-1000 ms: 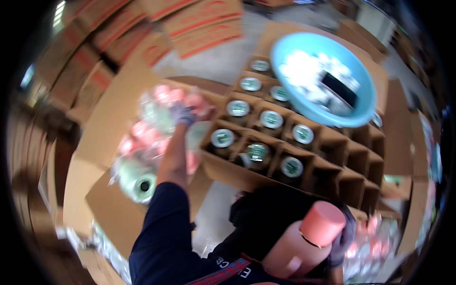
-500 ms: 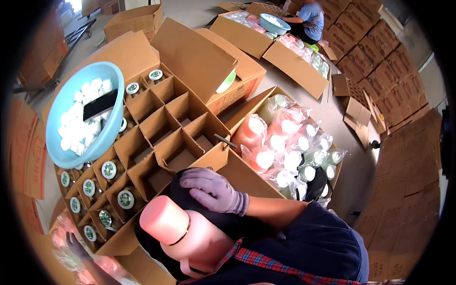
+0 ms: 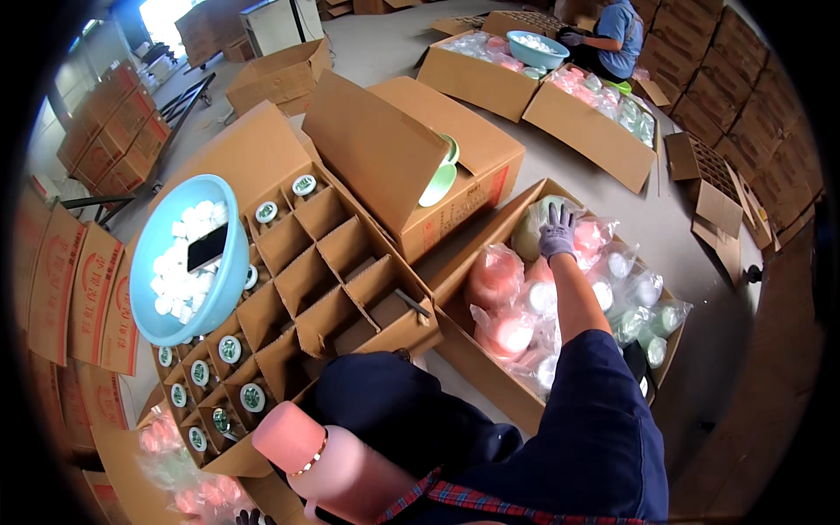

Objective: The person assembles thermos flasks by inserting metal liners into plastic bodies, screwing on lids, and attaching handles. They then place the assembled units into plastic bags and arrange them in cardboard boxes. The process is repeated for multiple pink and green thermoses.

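My right hand (image 3: pixel 558 232), in a grey-purple glove, reaches out with fingers spread over a pale green bagged piece (image 3: pixel 529 229). It touches the plastic in a carton (image 3: pixel 455 343) of clear-bagged pink and pale green pieces (image 3: pixel 507 332). Only dark gloved fingertips of my left hand (image 3: pixel 248 518) show at the lower edge, so its grip is hidden. A pink bottle (image 3: pixel 363 477) with a pink cup-like lid leans in my lap. To its left, a cardboard divider box (image 3: pixel 302 289) holds several upright bottles with white-rimmed, green-patterned tops (image 3: pixel 229 349).
On the divider box rests a blue basin (image 3: pixel 236 280) with white caps and a black phone (image 3: pixel 207 248). A dark rod (image 3: pixel 411 303) lies at the box's edge. Behind it, a carton (image 3: pixel 472 166) bears green bowls (image 3: pixel 440 184). Another person (image 3: pixel 619 39) sits at far cartons.
My right hand has moved from my knee out to the bagged pieces. The left hand has drawn back from the bags at lower left to the bottom edge. The view has shifted.
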`<state>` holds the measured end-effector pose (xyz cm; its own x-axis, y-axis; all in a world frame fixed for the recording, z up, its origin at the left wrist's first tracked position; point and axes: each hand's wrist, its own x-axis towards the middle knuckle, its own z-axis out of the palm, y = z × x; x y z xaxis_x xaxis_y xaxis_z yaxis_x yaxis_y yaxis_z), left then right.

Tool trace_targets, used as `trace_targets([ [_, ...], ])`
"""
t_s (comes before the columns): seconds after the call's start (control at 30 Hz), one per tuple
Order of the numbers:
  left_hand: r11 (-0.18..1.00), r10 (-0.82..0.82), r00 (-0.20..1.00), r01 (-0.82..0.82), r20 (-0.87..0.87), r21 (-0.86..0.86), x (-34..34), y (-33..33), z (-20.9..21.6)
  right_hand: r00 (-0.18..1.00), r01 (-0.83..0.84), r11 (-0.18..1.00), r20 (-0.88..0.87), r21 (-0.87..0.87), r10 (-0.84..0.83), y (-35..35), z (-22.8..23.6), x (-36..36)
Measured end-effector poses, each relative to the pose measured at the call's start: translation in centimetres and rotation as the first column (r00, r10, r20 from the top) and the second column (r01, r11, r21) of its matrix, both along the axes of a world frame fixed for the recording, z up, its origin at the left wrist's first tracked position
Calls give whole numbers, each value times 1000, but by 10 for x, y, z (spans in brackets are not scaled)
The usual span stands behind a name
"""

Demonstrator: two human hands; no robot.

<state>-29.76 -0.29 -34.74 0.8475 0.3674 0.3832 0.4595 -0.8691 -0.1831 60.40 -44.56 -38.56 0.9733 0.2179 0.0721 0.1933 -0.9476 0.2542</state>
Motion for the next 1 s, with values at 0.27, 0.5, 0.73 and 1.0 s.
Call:
trace_targets([
  [0.27, 956, 287, 958, -286, 9, -61, 104, -28, 110, 975, 194, 807, -22, 558, -220, 43, 36, 26],
  [0.5, 860, 179, 883, 74, 434, -505, 255, -61, 199, -28, -513, -208, 225, 833, 974, 185, 244, -242],
  [0.73, 587, -275, 901, 435, 337, -683, 410, -57, 247, 311, -386, -749, 840, 538, 444, 300, 353, -287],
  [1.0, 155, 421, 632, 656, 651, -738, 404, 22, 218, 701, -63, -548, 427, 834, 571, 287, 255, -261],
])
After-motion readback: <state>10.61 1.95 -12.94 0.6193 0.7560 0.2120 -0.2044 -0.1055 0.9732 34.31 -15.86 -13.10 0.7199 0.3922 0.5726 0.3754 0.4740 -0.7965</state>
